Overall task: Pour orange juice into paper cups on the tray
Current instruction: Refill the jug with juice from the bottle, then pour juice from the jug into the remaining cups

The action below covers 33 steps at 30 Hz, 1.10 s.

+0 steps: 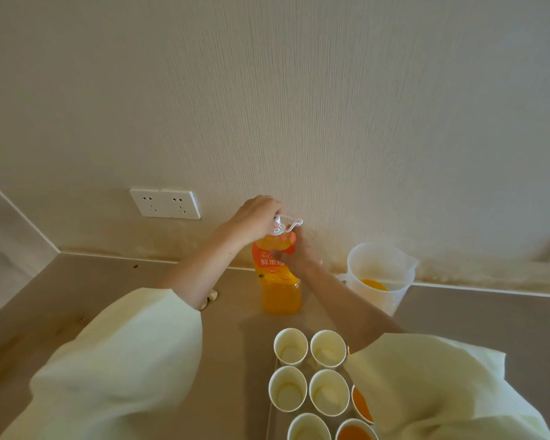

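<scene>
My left hand [261, 217] is curled over the white cap [277, 222] of the orange juice bottle [280, 281], so most of the cap is hidden under my fingers. My right hand [294, 254] is wrapped round the bottle's shoulder, covering part of the orange label. The two hands are close together, one above the other, both clamped on the bottle. A thin white carry loop [294, 222] sticks out beside the cap. The bottle stands upright on the beige countertop [124, 281] in the middle of the frame, close to the wall, with juice filling its lower part.

To its right stands a translucent plastic jug [378, 268] with a little juice at the bottom. At lower centre the paper cups [290, 346] sit on the tray [271, 422], of which only a thin left edge shows. Five cups look empty; two hold juice, one half hidden by my right sleeve [426, 392]. A small beige object [211, 297] by my left forearm is too hidden to identify. A double wall socket [165, 203] sits left of centre.
</scene>
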{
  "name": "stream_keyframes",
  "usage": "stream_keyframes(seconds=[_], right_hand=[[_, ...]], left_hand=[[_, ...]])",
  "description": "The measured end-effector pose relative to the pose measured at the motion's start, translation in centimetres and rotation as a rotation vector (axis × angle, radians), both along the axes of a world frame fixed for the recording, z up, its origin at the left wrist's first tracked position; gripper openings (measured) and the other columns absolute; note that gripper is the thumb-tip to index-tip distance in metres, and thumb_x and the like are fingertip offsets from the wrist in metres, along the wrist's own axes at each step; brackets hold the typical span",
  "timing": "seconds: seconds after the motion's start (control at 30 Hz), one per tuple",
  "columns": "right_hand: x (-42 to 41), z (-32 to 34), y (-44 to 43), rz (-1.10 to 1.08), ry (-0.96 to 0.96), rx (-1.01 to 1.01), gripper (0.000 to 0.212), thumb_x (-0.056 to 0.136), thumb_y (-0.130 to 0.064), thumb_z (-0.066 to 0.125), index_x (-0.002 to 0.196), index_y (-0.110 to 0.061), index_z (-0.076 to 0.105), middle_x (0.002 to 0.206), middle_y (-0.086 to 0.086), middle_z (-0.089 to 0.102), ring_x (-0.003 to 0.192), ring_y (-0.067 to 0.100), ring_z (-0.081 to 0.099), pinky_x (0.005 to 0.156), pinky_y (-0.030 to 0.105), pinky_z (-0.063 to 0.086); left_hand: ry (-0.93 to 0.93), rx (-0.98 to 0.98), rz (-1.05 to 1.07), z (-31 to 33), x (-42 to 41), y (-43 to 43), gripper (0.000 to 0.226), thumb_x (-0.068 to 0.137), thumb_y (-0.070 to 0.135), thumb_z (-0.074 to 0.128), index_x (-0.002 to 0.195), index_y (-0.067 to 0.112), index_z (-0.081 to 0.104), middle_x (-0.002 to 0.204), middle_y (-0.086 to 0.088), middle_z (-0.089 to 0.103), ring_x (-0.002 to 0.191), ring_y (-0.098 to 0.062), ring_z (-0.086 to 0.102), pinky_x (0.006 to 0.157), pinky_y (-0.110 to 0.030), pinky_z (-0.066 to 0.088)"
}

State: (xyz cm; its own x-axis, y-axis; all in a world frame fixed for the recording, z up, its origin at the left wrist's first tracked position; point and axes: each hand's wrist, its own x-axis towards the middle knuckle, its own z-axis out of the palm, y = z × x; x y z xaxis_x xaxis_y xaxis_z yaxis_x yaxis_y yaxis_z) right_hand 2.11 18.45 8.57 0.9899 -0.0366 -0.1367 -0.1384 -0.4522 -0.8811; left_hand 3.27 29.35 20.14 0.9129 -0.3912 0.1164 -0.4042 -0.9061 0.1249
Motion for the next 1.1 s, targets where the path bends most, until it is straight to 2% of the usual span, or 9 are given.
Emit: stream_keyframes(seconds=[0.13, 0.23, 0.33, 0.4, 0.63, 0.8, 0.9, 1.0, 1.1], right_hand=[[-2.0, 1.9, -0.2, -0.019, -0.082, -0.262, 0.075, 0.086, -0.05, 0.064, 0.146, -0.027, 0.025, 0.14, -0.001, 0.047, 0.13, 0.026, 0.047, 0.112, 0.055, 0.03], [-3.3, 3.6, -2.4, -0.033, -0.338, -0.545, 0.038, 0.095, -0.026, 0.054, 0.129, -0.01, 0.049, 0.121, 0.007, 0.058, 0.111, 0.027, 0.057, 0.088, 0.036, 0.046], [-4.7, 3.9, -6.1, -0.149, -0.62, -0.699, 0.022, 0.086, -0.011, 0.053, 0.103, -0.003, 0.064, 0.096, 0.013, 0.066, 0.088, 0.034, 0.063, 0.072, 0.043, 0.051], [-5.6, 3.2, -9.0, -0.277, -0.676, -0.668, 0.024, 0.081, -0.007, 0.062, 0.105, -0.002, 0.065, 0.102, 0.016, 0.065, 0.089, 0.036, 0.063, 0.073, 0.046, 0.054], [-8.8, 0.2, -16.9, -0.49, -0.349, -0.483, 0.057, 0.096, -0.016, 0.051, 0.148, -0.009, 0.03, 0.152, 0.018, 0.029, 0.136, 0.037, 0.033, 0.112, 0.049, 0.029], [-10.4, -2.9, -21.0, -0.517, 0.012, -0.168, 0.077, 0.087, 0.006, 0.045, 0.155, -0.007, 0.01, 0.158, 0.019, 0.023, 0.141, 0.036, 0.03, 0.11, 0.044, 0.032], [-10.6, -5.3, -21.6, -0.333, 0.179, -0.067, 0.097, 0.08, 0.012, 0.064, 0.154, -0.004, 0.004, 0.154, 0.024, 0.026, 0.14, 0.036, 0.032, 0.113, 0.045, 0.033], [-10.6, -6.8, -20.9, -0.211, 0.112, 0.036, 0.112, 0.063, 0.006, 0.086, 0.15, -0.004, 0.016, 0.142, 0.017, 0.034, 0.129, 0.026, 0.038, 0.106, 0.043, 0.043], [-10.0, -7.5, -20.0, -0.242, 0.056, 0.11, 0.121, 0.05, -0.008, 0.095, 0.146, -0.007, 0.022, 0.13, 0.006, 0.036, 0.123, 0.019, 0.041, 0.098, 0.03, 0.048]], left_hand=[[-0.234, -0.012, -0.011, -0.9, -1.9, -1.3, 0.032, 0.092, 0.02, 0.059, 0.122, 0.009, 0.055, 0.114, -0.008, 0.052, 0.104, -0.024, 0.052, 0.078, -0.034, 0.049], [-0.404, -0.24, -0.178, -2.3, -4.2, -3.3, 0.035, 0.092, 0.016, 0.057, 0.127, 0.009, 0.053, 0.116, -0.01, 0.053, 0.103, -0.026, 0.055, 0.079, -0.04, 0.053], [-0.346, -0.437, -0.264, -4.1, -5.6, -5.4, 0.031, 0.093, 0.008, 0.052, 0.125, 0.007, 0.053, 0.115, -0.01, 0.054, 0.1, -0.025, 0.057, 0.079, -0.035, 0.05], [-0.226, -0.49, -0.246, -5.9, -6.0, -6.8, 0.033, 0.096, 0.012, 0.05, 0.129, 0.011, 0.049, 0.119, -0.007, 0.052, 0.104, -0.022, 0.056, 0.081, -0.033, 0.051], [0.391, -0.465, -0.078, -12.7, -5.5, -9.9, 0.063, 0.092, 0.045, 0.055, 0.143, 0.013, 0.033, 0.141, -0.008, 0.041, 0.129, -0.023, 0.042, 0.104, -0.038, 0.038], [0.75, -0.627, 0.017, -14.3, -5.4, -10.8, 0.037, 0.096, 0.044, 0.048, 0.12, 0.017, 0.039, 0.108, 0.005, 0.049, 0.096, -0.009, 0.049, 0.071, -0.01, 0.04], [0.767, -0.619, 0.071, -15.8, -4.8, -10.7, 0.033, 0.089, 0.065, 0.038, 0.098, 0.033, 0.042, 0.093, 0.011, 0.045, 0.09, -0.01, 0.046, 0.072, -0.02, 0.036], [0.747, -0.665, 0.103, -16.9, -4.1, -11.3, 0.034, 0.096, 0.05, 0.041, 0.107, 0.018, 0.046, 0.096, -0.003, 0.051, 0.093, -0.019, 0.05, 0.07, -0.019, 0.036], [0.71, -0.785, 0.138, -16.5, -4.2, -12.1, 0.047, 0.091, 0.059, 0.043, 0.103, 0.015, 0.049, 0.096, -0.006, 0.057, 0.089, -0.019, 0.053, 0.071, -0.024, 0.041]])
